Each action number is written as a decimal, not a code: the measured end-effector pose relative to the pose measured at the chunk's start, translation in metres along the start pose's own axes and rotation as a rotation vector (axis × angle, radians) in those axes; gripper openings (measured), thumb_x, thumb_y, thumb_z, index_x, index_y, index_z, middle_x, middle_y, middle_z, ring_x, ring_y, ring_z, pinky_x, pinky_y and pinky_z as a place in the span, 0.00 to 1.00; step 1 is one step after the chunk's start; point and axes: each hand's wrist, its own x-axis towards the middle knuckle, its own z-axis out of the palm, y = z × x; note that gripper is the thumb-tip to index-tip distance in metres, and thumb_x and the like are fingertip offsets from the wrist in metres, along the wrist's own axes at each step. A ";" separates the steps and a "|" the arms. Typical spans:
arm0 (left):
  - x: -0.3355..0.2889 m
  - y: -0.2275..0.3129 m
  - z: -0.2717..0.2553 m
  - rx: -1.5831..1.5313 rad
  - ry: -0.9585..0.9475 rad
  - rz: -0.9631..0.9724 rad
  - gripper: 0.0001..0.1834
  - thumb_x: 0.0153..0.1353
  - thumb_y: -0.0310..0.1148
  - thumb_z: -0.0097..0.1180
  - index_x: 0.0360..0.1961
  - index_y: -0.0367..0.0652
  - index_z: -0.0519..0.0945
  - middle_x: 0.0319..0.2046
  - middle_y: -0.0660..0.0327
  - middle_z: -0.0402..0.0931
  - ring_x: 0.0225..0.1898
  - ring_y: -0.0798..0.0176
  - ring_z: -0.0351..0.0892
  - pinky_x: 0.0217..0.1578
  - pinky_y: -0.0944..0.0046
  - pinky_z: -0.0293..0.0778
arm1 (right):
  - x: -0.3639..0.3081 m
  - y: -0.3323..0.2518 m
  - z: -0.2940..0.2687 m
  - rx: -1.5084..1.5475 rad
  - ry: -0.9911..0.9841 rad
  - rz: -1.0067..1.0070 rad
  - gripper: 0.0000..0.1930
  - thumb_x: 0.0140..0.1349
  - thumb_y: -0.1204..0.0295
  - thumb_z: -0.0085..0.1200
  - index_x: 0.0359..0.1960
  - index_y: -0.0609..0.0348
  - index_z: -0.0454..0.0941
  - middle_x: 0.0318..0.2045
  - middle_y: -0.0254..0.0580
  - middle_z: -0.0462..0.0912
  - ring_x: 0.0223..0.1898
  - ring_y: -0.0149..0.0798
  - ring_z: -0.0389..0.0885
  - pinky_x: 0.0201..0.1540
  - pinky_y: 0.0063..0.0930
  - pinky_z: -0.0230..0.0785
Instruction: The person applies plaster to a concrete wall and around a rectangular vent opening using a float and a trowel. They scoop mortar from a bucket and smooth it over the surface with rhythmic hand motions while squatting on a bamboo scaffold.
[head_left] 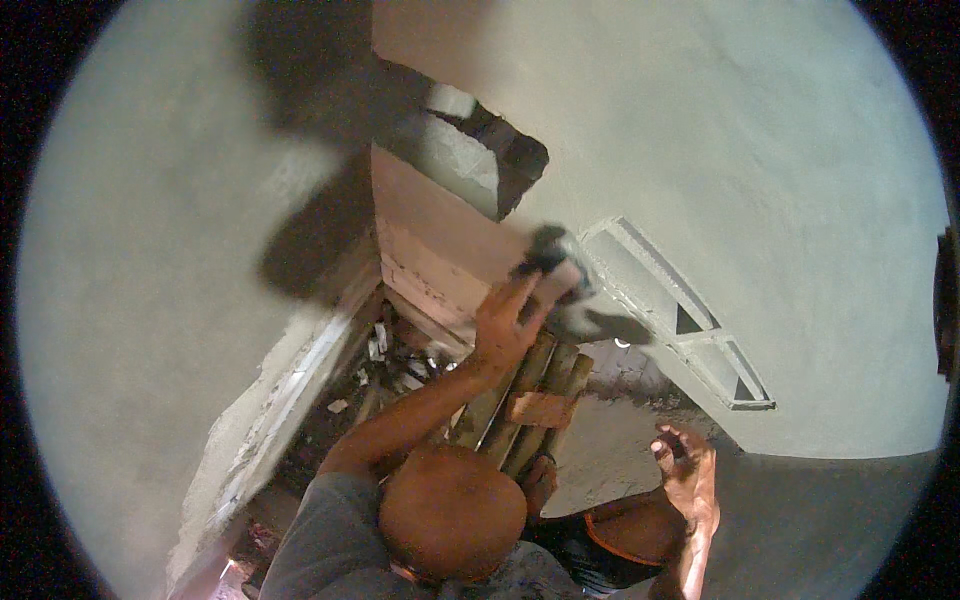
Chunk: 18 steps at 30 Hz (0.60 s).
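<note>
Gripping with the left hand [505, 325] a blurred dark tool [549, 248] just right of frame centre, up and left of the loosely open right hand [690, 478].

One wide fisheye view looks down from the head, near the left hand [507, 322] and right hand [690, 478].

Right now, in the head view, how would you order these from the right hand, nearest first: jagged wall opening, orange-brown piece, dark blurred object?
As the head view shows it, from the right hand:
1. Orange-brown piece: to its left, slightly higher.
2. Dark blurred object: farther up and left, in the left hand.
3. Jagged wall opening: upper left, farthest.
</note>
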 end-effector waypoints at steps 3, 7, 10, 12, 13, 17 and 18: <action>0.061 0.021 -0.011 -0.078 0.114 -0.073 0.26 0.56 0.30 0.70 0.57 0.36 0.81 0.45 0.47 0.85 0.44 0.43 0.83 0.47 0.48 0.79 | 0.002 0.005 -0.002 -0.053 -0.010 0.018 0.17 0.68 0.66 0.65 0.51 0.66 0.83 0.36 0.47 0.87 0.39 0.38 0.85 0.45 0.34 0.77; 0.089 0.027 -0.009 -0.056 0.164 0.053 0.25 0.56 0.30 0.70 0.56 0.36 0.82 0.45 0.48 0.85 0.45 0.43 0.84 0.48 0.48 0.79 | 0.006 0.011 0.002 -0.027 -0.018 -0.051 0.17 0.68 0.66 0.65 0.50 0.67 0.83 0.35 0.47 0.86 0.39 0.36 0.84 0.46 0.33 0.77; 0.060 0.027 -0.011 -0.021 0.044 0.057 0.25 0.55 0.32 0.72 0.54 0.36 0.83 0.44 0.47 0.85 0.44 0.42 0.85 0.47 0.48 0.80 | 0.007 0.001 0.004 0.027 -0.036 -0.018 0.17 0.67 0.67 0.65 0.51 0.67 0.83 0.36 0.47 0.87 0.41 0.37 0.84 0.48 0.34 0.77; 0.061 0.036 -0.019 -0.084 0.054 0.034 0.26 0.54 0.35 0.74 0.54 0.35 0.83 0.40 0.45 0.86 0.41 0.42 0.86 0.45 0.48 0.81 | 0.002 -0.004 0.006 0.231 0.043 0.046 0.16 0.67 0.68 0.65 0.50 0.67 0.83 0.38 0.48 0.87 0.41 0.38 0.85 0.49 0.35 0.77; 0.070 0.043 -0.023 -0.083 0.118 -0.052 0.27 0.55 0.35 0.74 0.54 0.34 0.83 0.40 0.45 0.85 0.42 0.42 0.87 0.45 0.48 0.82 | -0.001 0.002 0.006 0.272 0.067 0.035 0.16 0.67 0.68 0.65 0.50 0.68 0.83 0.38 0.49 0.88 0.42 0.39 0.85 0.49 0.36 0.77; 0.148 0.067 -0.040 -0.265 0.390 -0.064 0.25 0.56 0.31 0.75 0.54 0.34 0.82 0.41 0.48 0.87 0.40 0.56 0.87 0.43 0.58 0.81 | 0.006 0.018 0.012 0.024 0.018 -0.078 0.17 0.67 0.68 0.66 0.51 0.69 0.82 0.41 0.50 0.88 0.45 0.40 0.86 0.52 0.37 0.77; 0.157 0.070 -0.034 -0.237 0.354 -0.142 0.25 0.56 0.32 0.76 0.54 0.36 0.82 0.40 0.49 0.87 0.38 0.57 0.86 0.43 0.57 0.81 | 0.007 0.016 0.014 0.107 0.043 -0.059 0.17 0.67 0.68 0.66 0.51 0.69 0.82 0.42 0.50 0.88 0.46 0.40 0.85 0.52 0.36 0.77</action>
